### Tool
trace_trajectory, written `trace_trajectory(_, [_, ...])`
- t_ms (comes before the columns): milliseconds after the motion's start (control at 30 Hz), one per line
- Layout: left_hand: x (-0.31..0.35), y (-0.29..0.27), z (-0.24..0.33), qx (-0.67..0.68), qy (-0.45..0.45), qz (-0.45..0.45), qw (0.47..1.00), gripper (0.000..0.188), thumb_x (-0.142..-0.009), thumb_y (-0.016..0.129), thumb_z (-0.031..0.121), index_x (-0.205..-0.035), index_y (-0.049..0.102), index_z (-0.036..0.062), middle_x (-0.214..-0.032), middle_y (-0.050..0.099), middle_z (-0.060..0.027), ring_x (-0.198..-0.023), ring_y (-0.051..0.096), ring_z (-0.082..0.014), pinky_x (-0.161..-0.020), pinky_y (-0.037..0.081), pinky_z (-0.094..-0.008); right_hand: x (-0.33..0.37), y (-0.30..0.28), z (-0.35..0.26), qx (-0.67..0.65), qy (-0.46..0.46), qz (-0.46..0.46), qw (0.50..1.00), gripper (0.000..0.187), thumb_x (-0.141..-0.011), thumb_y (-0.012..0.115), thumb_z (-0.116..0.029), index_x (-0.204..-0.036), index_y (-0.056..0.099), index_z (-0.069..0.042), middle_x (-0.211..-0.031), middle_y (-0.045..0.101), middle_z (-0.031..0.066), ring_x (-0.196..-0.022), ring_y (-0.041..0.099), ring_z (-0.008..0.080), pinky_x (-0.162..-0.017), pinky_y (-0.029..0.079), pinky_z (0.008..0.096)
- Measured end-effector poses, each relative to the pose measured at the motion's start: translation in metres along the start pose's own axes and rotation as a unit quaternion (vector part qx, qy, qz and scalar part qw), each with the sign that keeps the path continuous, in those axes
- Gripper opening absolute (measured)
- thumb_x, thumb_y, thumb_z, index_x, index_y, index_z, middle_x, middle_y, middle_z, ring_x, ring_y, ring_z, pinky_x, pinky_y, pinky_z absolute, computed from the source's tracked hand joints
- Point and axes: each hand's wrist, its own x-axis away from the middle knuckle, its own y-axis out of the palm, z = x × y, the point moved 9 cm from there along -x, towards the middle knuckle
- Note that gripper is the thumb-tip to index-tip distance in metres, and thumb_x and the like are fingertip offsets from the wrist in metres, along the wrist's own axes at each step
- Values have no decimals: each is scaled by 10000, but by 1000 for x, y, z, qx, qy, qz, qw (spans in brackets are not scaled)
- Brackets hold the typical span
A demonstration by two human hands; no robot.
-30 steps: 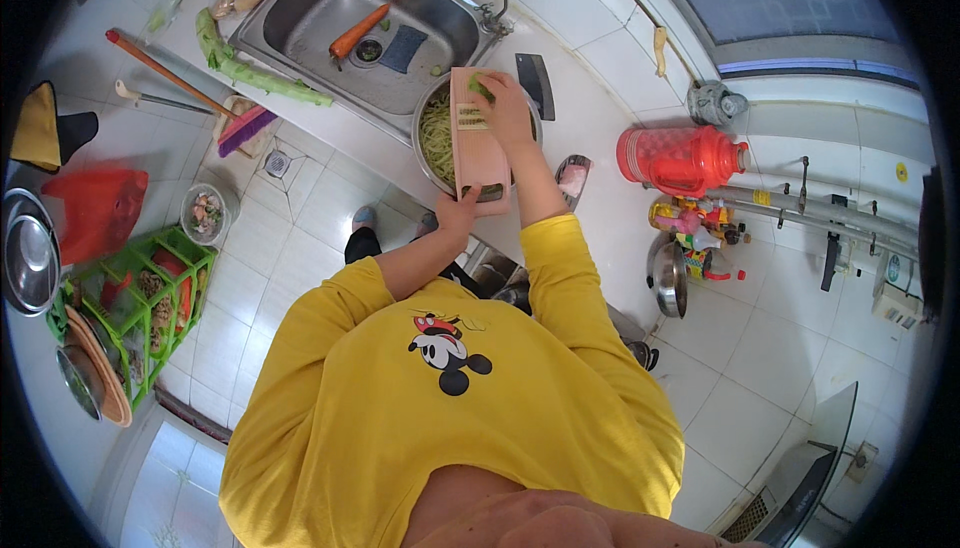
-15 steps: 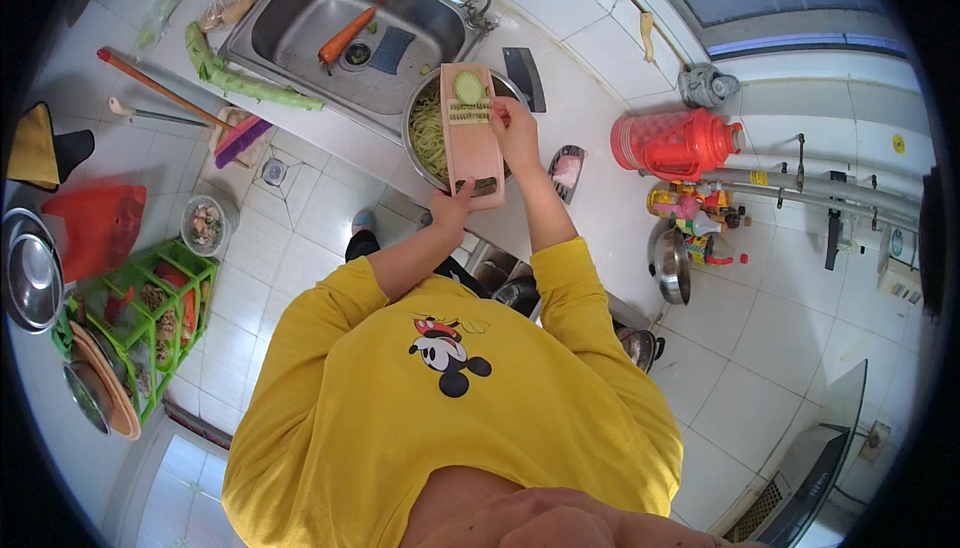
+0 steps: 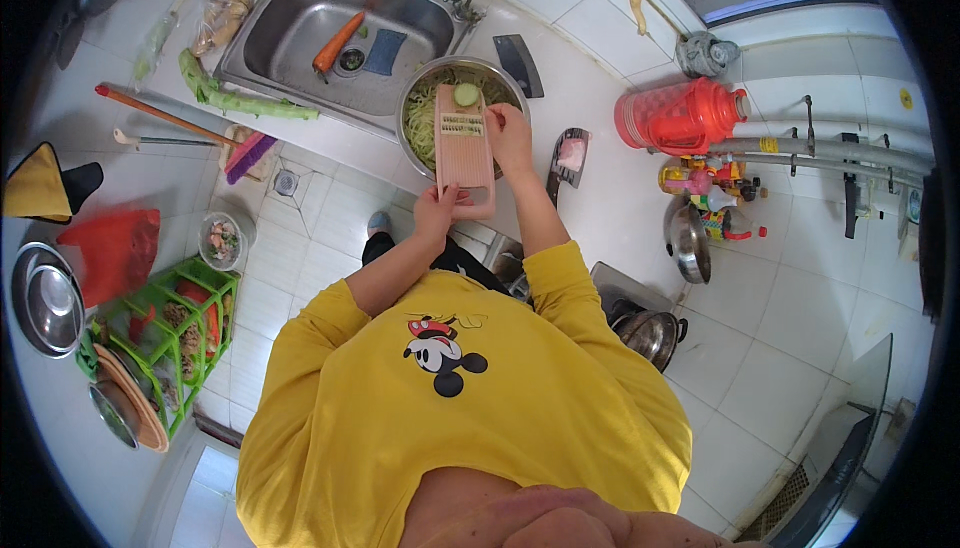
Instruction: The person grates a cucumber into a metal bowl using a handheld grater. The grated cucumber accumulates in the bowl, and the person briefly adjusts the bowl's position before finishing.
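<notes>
Left hand: my left hand (image 3: 436, 216), curled closed round the near, handle end of the grater (image 3: 466, 160), thumb on top.
Right hand: my right hand (image 3: 510, 138), half-curled, fingertips at the grater's right edge, beside the blade part; cannot tell if they pinch it or only rest there.
Grater: pink, flat, long; lies slantwise over the bowl, far end above the shreds, near end sticking out past the near rim.
Green piece: round cut vegetable piece (image 3: 466, 95), pale face up, on the grater's far end, just beyond the blades; neither of my hands touches it.
Bowl: steel bowl (image 3: 403, 130), on the counter just right of the sink.
Shreds: pale green shreds (image 3: 421, 126), inside the bowl, seen mostly left of the grater.
Sink: steel sink (image 3: 283, 40), far left of the bowl; carrot (image 3: 338, 44) and blue cloth-like pad (image 3: 385, 52) lie in it, near the drain.
Knife: broad dark cleaver (image 3: 517, 66), flat on the counter, far right of the bowl.
Counter right: black-handled tool (image 3: 566, 172) with something pale pink on it, right of my right hand.
Counter left: long green stalk or peel (image 3: 235, 98) along the near side of the sink.
Further right: red thermos (image 3: 672, 118), bottles (image 3: 712, 193), steel pan (image 3: 689, 245).
</notes>
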Motion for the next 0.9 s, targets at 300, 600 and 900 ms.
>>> trace_trajectory(300, [16, -20, 17, -106, 71, -66, 990, 282, -1056, 562, 208, -1145, 599, -57, -982, 733, -160, -762, 735, -245, -700, 602, -329, -25, -2, -44, 83, -153, 34, 984, 196, -877, 696, -123, -1030, 709, -2, -1054, 679, 149, -940, 659, 349, -856, 531, 442])
trace_trajectory(600, [41, -22, 67, -151, 157, -39, 975, 278, -1043, 602, 215, -1136, 634, -45, -949, 731, -118, -735, 720, -189, -670, 577, -298, 44, -15, -64, 4, -152, -73, 986, 178, -898, 656, -57, -1057, 731, -26, -1151, 686, 132, -992, 658, 338, -883, 535, 400])
trace_trajectory(900, [48, -10, 110, -185, 143, -20, 972, 348, -1032, 621, 312, -1079, 649, -32, -931, 747, -131, -690, 724, -214, -668, 579, -316, 69, -48, -25, -100, -40, -6, 994, 283, -892, 617, 22, -1160, 693, -24, -1171, 684, 144, -1054, 658, 312, -932, 528, 365])
